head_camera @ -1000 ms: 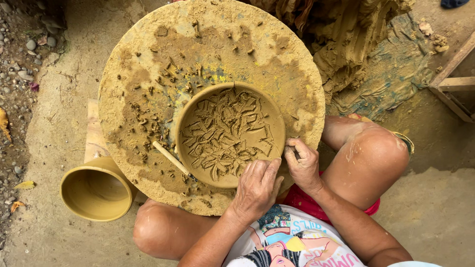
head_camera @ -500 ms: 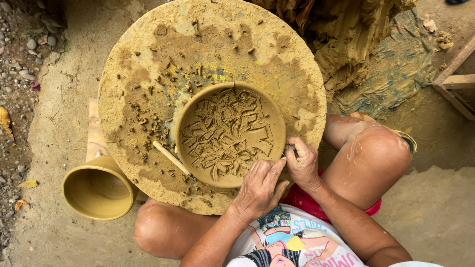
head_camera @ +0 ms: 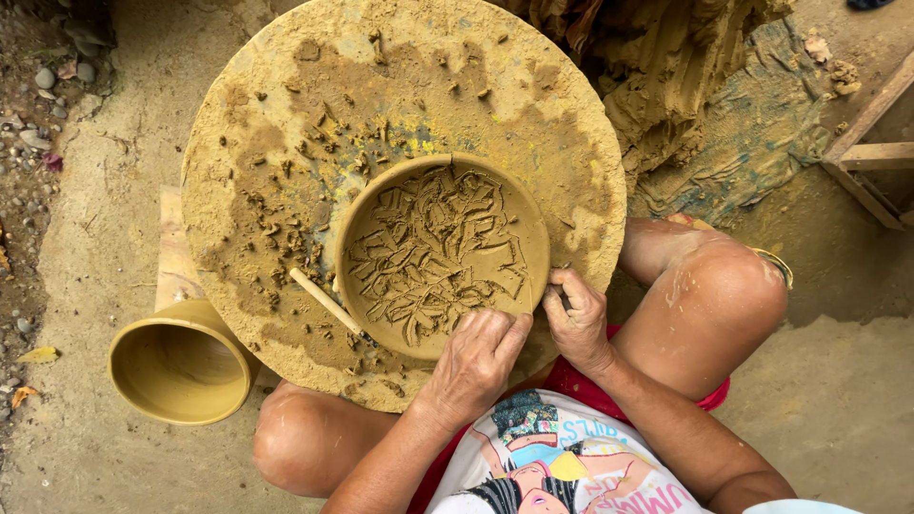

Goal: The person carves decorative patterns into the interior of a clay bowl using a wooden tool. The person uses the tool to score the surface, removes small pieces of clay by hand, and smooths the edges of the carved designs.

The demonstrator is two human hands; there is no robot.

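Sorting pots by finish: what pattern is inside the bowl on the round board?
Carved leafy relief, plain tan clay bowl; head view.

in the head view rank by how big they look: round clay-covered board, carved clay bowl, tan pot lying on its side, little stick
1. round clay-covered board
2. carved clay bowl
3. tan pot, lying lower on the ground, so possibly bigger than it looks
4. stick

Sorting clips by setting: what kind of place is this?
Probably an outdoor pottery workspace: a clay-smeared round board carrying a clay bowl full of trimmings, a finished pot alongside, bare dirt ground.
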